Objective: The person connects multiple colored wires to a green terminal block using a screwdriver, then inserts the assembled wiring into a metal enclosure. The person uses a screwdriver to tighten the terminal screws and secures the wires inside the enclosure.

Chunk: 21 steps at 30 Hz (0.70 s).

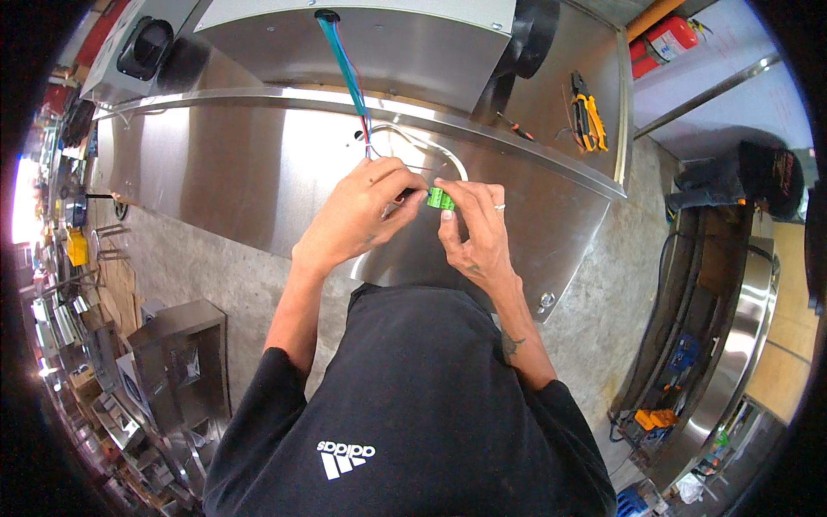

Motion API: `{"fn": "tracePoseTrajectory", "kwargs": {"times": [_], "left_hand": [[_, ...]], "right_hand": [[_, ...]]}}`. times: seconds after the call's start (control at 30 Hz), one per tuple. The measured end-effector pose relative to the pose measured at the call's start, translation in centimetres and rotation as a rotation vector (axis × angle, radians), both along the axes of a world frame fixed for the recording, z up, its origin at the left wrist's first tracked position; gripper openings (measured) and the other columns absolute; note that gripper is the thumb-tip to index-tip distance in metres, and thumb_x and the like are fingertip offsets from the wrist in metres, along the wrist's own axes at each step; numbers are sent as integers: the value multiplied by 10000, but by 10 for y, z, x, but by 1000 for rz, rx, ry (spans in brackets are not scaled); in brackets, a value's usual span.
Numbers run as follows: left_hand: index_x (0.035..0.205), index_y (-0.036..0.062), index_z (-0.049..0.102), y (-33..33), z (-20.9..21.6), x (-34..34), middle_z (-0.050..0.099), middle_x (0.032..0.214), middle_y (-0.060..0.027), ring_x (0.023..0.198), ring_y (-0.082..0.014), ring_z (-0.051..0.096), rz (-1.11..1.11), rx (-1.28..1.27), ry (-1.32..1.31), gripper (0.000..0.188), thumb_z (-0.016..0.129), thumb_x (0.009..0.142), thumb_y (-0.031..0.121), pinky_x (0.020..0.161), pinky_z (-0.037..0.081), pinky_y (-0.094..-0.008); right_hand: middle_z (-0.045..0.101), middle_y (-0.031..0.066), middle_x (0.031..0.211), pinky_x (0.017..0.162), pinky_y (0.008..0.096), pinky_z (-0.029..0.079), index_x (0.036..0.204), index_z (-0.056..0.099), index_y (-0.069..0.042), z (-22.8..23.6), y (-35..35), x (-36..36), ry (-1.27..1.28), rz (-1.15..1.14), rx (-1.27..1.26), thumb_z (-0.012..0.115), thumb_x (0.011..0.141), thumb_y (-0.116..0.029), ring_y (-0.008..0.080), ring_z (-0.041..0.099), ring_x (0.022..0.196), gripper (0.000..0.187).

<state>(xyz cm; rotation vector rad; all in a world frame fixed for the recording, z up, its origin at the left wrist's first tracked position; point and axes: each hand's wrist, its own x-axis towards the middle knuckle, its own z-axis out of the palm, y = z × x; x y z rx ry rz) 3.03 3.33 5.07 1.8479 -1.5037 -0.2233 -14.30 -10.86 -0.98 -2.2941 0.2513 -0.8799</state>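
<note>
In front of my body, over the steel panel, my right hand [475,231] pinches a small green terminal block connector [438,199] between thumb and fingertips. My left hand [366,207] is closed at the connector's left side, thumb and fingertips together on what looks like a wire; the fingers hide most of it. A bundle of teal, red and blue wires [349,77] runs from a hole in the steel box down behind my left hand. Behind both hands curves a white cable [444,153].
The bent steel panel [215,172] lies under my hands, its raised edge crossing behind. Beyond stands a steel box [405,56]. Yellow-handled pliers [588,116] and a screwdriver [517,129] lie at the far right. A red fire extinguisher [668,45] is in the far right corner.
</note>
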Motion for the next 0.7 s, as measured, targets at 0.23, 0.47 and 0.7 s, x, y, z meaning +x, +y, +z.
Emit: {"fn": "tracePoseTrajectory", "kwargs": {"times": [0.23, 0.47, 0.7], "left_hand": [[1055, 28, 761, 0, -1, 2, 736, 952, -99, 875, -274, 712, 15, 24, 169, 113, 810, 955, 47, 814, 572, -397], [1051, 2, 773, -3, -4, -3, 777, 980, -103, 869, -239, 743, 73, -2, 250, 107, 808, 953, 29, 795, 585, -374], [1050, 3, 785, -2, -14, -8, 791, 984, -102, 882, -240, 763, 98, -89, 183, 121, 813, 933, -5, 788, 603, -358]], "right_hand": [[713, 138, 1209, 986, 444, 471, 1361, 710, -40, 8, 0, 0, 30, 17, 19, 682, 993, -31, 328, 651, 1083, 369], [710, 151, 1198, 984, 440, 471, 1358, 706, -28, 10, 0, 3, 20, 20, 81, 651, 1032, -42, 324, 653, 1091, 331], [696, 167, 1161, 971, 444, 477, 1346, 704, -22, 14, 1, 4, 18, 22, 98, 638, 1017, -14, 330, 645, 1068, 336]]}}
